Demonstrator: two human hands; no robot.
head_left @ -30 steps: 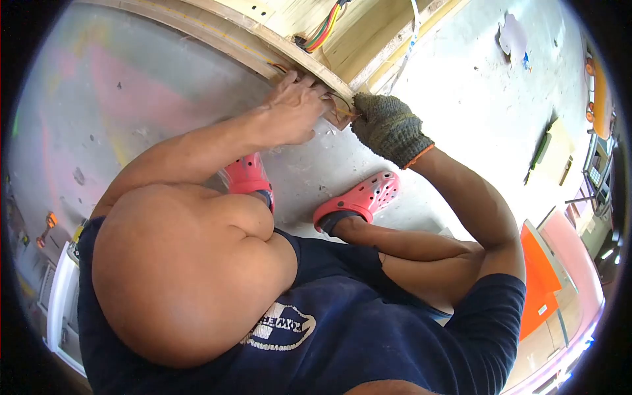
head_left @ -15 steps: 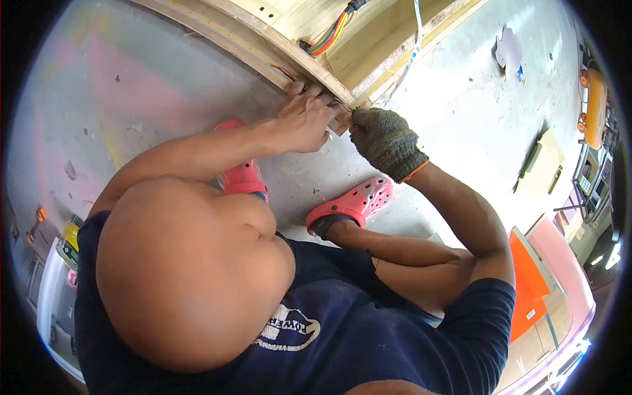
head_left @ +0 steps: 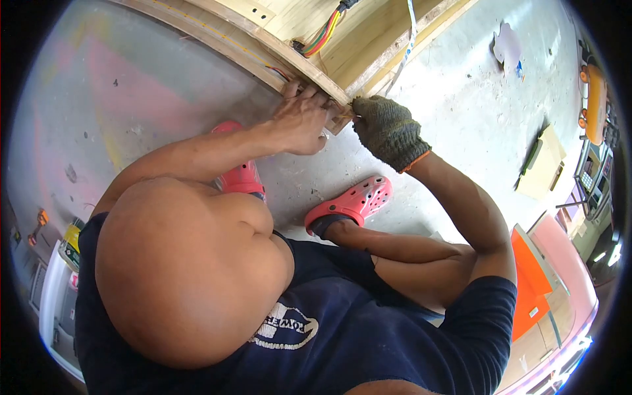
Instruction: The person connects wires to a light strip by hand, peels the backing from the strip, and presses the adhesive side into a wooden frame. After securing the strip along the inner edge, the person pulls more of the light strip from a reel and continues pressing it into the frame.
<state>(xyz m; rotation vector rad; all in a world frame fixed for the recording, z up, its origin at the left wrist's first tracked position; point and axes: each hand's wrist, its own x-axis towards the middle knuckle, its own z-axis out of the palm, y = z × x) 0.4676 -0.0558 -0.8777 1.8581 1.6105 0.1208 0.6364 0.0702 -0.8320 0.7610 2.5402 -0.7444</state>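
Observation:
My left hand (head_left: 304, 125), bare, has its fingers curled over the edge of a wooden frame (head_left: 303, 62) near its corner. Gloved in dark grey knit with an orange cuff, my right hand (head_left: 388, 131) is closed in a pinch just right of that corner. A thin yellowish wire (head_left: 346, 116) runs from the corner into the gloved fingertips, which are partly hidden. A dark and reddish wire (head_left: 280, 71) emerges along the frame's channel beside my left fingers. Inside the frame lies a bundle of coloured wires (head_left: 321, 41).
A white strip (head_left: 409, 46) hangs over the frame. Below are my feet in red clogs (head_left: 355, 201). On the grey floor (head_left: 454, 125) lie a torn pale scrap (head_left: 507, 47) and a cardboard piece (head_left: 542, 161). An orange panel (head_left: 528, 286) stands at right.
My right hand has shifted slightly right and down from the corner, and the thin wire now shows between it and the frame. My left hand stays almost in place.

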